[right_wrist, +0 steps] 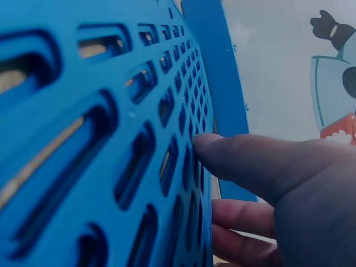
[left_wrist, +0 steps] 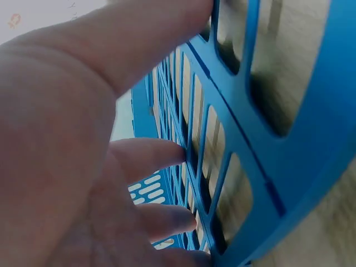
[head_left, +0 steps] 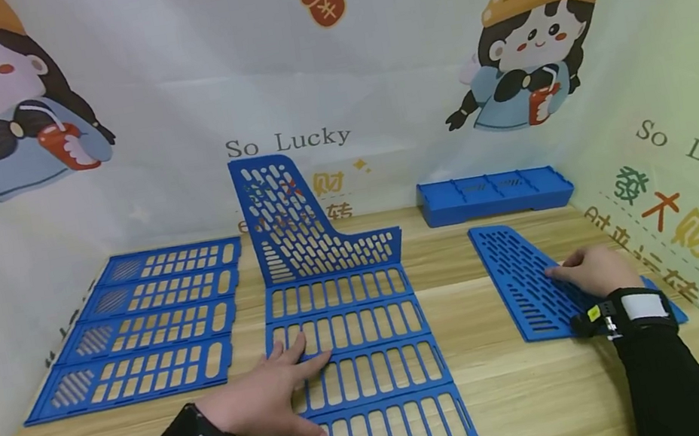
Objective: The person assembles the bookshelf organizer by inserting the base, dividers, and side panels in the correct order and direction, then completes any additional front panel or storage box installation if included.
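Observation:
A blue slotted plastic panel in several joined sections lies flat on the table. My left hand rests on its left side with fingers spread; in the left wrist view the fingertips touch the slotted bars. At the panel's far end stands an L-shaped perforated side panel, upright. To the right, my right hand pinches the slanted edge of another perforated side panel. The thumb lies on its face and the fingers reach behind the edge. Part of this panel is hidden by the wrist.
On the left lies another blue panel of several slotted sections. A long blue piece with ridges sits at the back right. Printed cloth stands behind the wooden table and along its sides.

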A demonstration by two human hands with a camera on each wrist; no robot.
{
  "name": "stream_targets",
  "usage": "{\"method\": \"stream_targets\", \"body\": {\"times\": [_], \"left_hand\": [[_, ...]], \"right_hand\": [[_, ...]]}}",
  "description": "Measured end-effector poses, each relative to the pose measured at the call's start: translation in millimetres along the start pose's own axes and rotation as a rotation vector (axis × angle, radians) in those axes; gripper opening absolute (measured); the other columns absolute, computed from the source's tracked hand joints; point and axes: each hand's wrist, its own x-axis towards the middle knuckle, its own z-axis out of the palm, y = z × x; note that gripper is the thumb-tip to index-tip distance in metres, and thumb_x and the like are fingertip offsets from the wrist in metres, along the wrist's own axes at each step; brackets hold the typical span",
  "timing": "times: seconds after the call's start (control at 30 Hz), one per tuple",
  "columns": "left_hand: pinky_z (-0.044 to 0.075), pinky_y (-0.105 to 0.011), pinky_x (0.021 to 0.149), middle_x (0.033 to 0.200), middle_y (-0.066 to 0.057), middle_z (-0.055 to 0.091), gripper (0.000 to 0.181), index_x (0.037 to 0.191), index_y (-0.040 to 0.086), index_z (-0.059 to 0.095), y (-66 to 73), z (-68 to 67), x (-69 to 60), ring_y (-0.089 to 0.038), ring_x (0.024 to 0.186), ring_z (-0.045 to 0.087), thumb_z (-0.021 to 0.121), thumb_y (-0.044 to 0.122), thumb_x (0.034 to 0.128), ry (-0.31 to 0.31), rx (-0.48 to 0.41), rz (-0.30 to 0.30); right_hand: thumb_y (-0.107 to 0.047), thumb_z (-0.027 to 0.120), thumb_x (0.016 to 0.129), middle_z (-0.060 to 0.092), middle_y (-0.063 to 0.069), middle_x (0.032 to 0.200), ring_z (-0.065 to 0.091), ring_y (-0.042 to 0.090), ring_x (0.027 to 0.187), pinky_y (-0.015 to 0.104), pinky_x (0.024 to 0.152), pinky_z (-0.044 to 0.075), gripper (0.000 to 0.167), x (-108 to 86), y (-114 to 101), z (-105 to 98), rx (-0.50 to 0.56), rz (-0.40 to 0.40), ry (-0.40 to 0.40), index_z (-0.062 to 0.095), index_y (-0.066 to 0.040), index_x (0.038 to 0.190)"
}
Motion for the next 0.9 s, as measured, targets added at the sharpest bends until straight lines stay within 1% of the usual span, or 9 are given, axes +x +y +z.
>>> {"method": "stream_targets", "body": {"times": [0.1, 0.3, 0.43, 0.57, 0.67, 0.77, 0.8, 0.9], "left_hand": [[0.014, -0.084, 0.126, 0.183, -0.028, 0.010, 0.107, 0.170, 0.015, 0.044, -1.1, 1.3, 0.7, -0.066, 0.163, 0.002, 0.095, 0.052, 0.0828, 0.007, -0.017, -0.004], [0.015, -0.085, 0.125, 0.184, -0.024, 0.012, 0.106, 0.169, 0.019, 0.045, -3.8, 5.2, 3.5, -0.063, 0.165, 0.001, 0.094, 0.056, 0.0821, 0.025, -0.008, -0.012], [0.014, -0.085, 0.126, 0.184, -0.023, 0.012, 0.106, 0.169, 0.019, 0.046, -3.1, 5.3, 3.5, -0.062, 0.166, 0.001, 0.095, 0.055, 0.0823, 0.019, -0.022, -0.019], [0.012, -0.081, 0.129, 0.184, -0.024, 0.011, 0.106, 0.169, 0.017, 0.045, -3.5, 5.8, 3.5, -0.061, 0.166, 0.001, 0.094, 0.054, 0.0828, 0.012, -0.036, -0.015], [0.012, -0.079, 0.131, 0.184, -0.025, 0.011, 0.106, 0.169, 0.017, 0.045, -3.3, 5.8, 3.1, -0.061, 0.166, 0.003, 0.094, 0.054, 0.0829, 0.012, -0.031, -0.012], [0.013, -0.080, 0.130, 0.183, -0.025, 0.012, 0.106, 0.169, 0.017, 0.046, -1.9, 5.0, 2.3, -0.062, 0.166, 0.004, 0.094, 0.055, 0.0829, 0.014, -0.022, -0.013], [0.013, -0.081, 0.129, 0.183, -0.026, 0.012, 0.106, 0.169, 0.017, 0.046, -1.4, 4.7, 2.3, -0.063, 0.165, 0.004, 0.094, 0.055, 0.0828, 0.015, -0.019, -0.010], [0.013, -0.081, 0.129, 0.183, -0.027, 0.012, 0.105, 0.168, 0.016, 0.046, -0.4, 4.3, 2.0, -0.063, 0.165, 0.004, 0.094, 0.055, 0.0829, 0.016, -0.013, -0.009]], "right_hand": [[-0.046, 0.073, 0.103, 0.077, 0.033, 0.113, 0.074, 0.047, 0.100, 0.057, 0.082, 0.060, 0.059, -0.2, -2, 0, -0.009, 0.010, 0.003, 0.074, 0.011, 0.118], [-0.048, 0.074, 0.101, 0.077, 0.033, 0.114, 0.074, 0.047, 0.099, 0.057, 0.081, 0.060, 0.062, -1.8, -7, -1, -0.047, 0.028, 0.014, 0.074, 0.011, 0.119], [-0.046, 0.075, 0.100, 0.080, 0.028, 0.105, 0.075, 0.042, 0.090, 0.051, 0.074, 0.059, 0.057, -0.6, -8, 1, -0.091, 0.031, 0.044, 0.077, 0.009, 0.116], [-0.045, 0.074, 0.100, 0.082, 0.024, 0.101, 0.076, 0.039, 0.085, 0.044, 0.066, 0.056, 0.054, -0.1, -8, 2, -0.122, 0.038, 0.067, 0.079, 0.006, 0.115], [-0.046, 0.074, 0.100, 0.082, 0.025, 0.104, 0.076, 0.041, 0.087, 0.046, 0.067, 0.058, 0.054, -0.5, -9, 0, -0.123, 0.037, 0.068, 0.079, 0.006, 0.116], [-0.049, 0.075, 0.099, 0.081, 0.027, 0.105, 0.076, 0.042, 0.088, 0.048, 0.069, 0.059, 0.059, -1.8, -10, -3, -0.141, 0.048, 0.041, 0.078, 0.007, 0.113], [-0.051, 0.076, 0.098, 0.081, 0.026, 0.102, 0.076, 0.040, 0.087, 0.047, 0.068, 0.059, 0.059, -2.4, -11, -5, -0.151, 0.048, 0.029, 0.078, 0.007, 0.111], [-0.052, 0.075, 0.097, 0.075, 0.014, 0.081, 0.070, 0.031, 0.076, 0.039, 0.061, 0.051, 0.053, -4.4, -14, -7, -0.167, 0.064, -0.007, 0.079, 0.001, 0.094]]}}
